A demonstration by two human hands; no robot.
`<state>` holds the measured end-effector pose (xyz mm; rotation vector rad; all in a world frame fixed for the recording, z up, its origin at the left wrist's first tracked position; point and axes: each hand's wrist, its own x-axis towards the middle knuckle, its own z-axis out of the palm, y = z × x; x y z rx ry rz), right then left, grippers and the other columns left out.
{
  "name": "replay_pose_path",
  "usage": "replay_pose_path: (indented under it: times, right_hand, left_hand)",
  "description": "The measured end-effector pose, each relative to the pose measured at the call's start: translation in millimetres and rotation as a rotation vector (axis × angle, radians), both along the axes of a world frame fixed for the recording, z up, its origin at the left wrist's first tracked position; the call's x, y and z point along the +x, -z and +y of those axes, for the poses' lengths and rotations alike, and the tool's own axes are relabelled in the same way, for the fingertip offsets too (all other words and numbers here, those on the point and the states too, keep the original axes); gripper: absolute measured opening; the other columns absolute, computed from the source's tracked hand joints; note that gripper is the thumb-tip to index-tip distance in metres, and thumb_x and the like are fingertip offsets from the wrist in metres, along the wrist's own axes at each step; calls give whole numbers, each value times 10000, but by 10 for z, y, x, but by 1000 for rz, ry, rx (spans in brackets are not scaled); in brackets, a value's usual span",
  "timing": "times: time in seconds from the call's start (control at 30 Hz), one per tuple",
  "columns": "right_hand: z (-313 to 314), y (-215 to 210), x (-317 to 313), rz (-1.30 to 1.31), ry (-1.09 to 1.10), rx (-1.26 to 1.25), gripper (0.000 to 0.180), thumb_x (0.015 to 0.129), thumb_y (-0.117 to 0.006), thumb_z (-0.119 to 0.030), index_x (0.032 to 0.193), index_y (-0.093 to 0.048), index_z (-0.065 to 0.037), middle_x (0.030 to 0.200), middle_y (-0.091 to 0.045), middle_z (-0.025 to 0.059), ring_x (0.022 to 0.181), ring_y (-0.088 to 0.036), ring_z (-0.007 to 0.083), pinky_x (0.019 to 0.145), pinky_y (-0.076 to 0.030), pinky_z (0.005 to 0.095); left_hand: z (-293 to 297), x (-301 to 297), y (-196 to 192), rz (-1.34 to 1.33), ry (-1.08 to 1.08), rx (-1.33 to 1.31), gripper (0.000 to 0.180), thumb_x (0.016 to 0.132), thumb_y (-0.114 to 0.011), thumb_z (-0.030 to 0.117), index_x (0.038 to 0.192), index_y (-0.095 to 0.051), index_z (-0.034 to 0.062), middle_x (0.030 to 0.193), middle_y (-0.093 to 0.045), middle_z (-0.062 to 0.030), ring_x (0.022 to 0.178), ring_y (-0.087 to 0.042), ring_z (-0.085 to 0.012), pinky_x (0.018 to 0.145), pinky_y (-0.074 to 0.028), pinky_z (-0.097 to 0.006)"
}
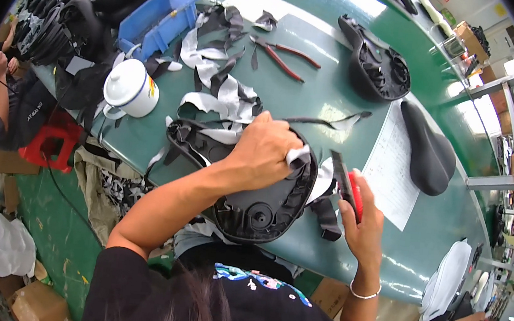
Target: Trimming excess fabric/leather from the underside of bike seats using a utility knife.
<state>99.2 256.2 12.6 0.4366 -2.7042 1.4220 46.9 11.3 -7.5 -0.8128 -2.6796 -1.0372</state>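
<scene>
An upturned black bicycle saddle [258, 208] lies at the near edge of the green table [315, 97], its plastic underside showing. My left hand [264, 152] presses down on its rim and pinches a strip of grey-white cover material [299, 156]. My right hand [361, 220] hovers just right of the saddle, closed on a red-and-black hand tool [349, 187] that points up and away. Loose black strips [327, 216] hang between the saddle and that hand.
Trimmed black and grey scraps [221, 86] litter the table, with red-handled pliers [285, 56], a white lidded mug [131, 88], a blue bin [159, 19], a sheet of paper [389, 169], another upturned saddle [375, 66] and a finished saddle [429, 151]. People sit at left and lower right.
</scene>
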Motion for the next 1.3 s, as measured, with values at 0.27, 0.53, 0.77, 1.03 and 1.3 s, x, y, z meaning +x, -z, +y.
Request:
replay_pose_path:
  times: [0.27,0.53,0.77,1.03,1.3]
  right_hand:
    - [-175,34,145,214,-123,606,522,838,-630,-201,1343,-499,-189,577,-482,54,454,-500,232,420,-368,359]
    - [-394,-163,190,90,27,706,501,863,-592,-200,1346,-465,-167,606,-549,95,463,-529,294,425,-381,382]
    - [-559,-247,267,64,-4,918,462,869,-578,-206,1317,-488,-144,654,-598,134,506,-563,320,457,-386,415]
    - [-191,-535,-480,165,-270,917,469,822,-629,-187,1274,-559,-290,601,-522,71,550,-533,264,528,-378,366]
    - [-198,-714,-369,139,-525,957,460,845,-599,-186,1287,-549,-300,653,-497,40,634,-510,209,644,-359,349]
  left_hand:
    - [9,-75,-200,-671,-294,872,278,837,-557,167,580,-501,78,567,-481,2,593,-486,-172,628,-347,-303]
    - [-89,12,-532,-178,-115,638,191,826,-584,134,661,-533,53,607,-453,-34,595,-468,-187,585,-381,-304]
    - [-224,-434,-78,309,-378,302,261,761,-682,160,563,-552,51,579,-480,-37,598,-441,-208,614,-371,-351]
    - [-384,171,-5,-800,-239,1514,464,980,-396,325,991,-674,-46,1217,-595,-129,1258,-406,-172,1047,-261,-299]
    - [-1196,599,-269,-415,381,1551,533,1027,-249,362,678,-526,69,672,-574,-53,658,-485,-142,804,-446,-305]
